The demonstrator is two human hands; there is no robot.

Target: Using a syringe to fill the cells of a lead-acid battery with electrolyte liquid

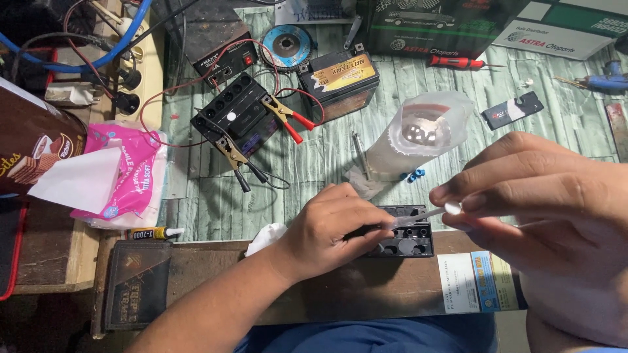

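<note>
My left hand [330, 229] rests on a small black battery [409, 238] at the table's near edge and pinches the lower end of a thin clear tube [418, 216]. My right hand [543, 196], close to the camera, pinches the tube's upper end with thumb and forefinger just right of the battery. The battery's top shows round cell holes, partly hidden under my left fingers. A crumpled white tissue [265, 236] lies by my left wrist.
A clear plastic container [418, 134] lies behind the battery. Further back sit a second black battery [239, 111] with crocodile clips [288, 117], a boxed battery [340, 75], a charger [226, 59], a tissue pack [124, 176], a red screwdriver [458, 62] and a glue tube [154, 233].
</note>
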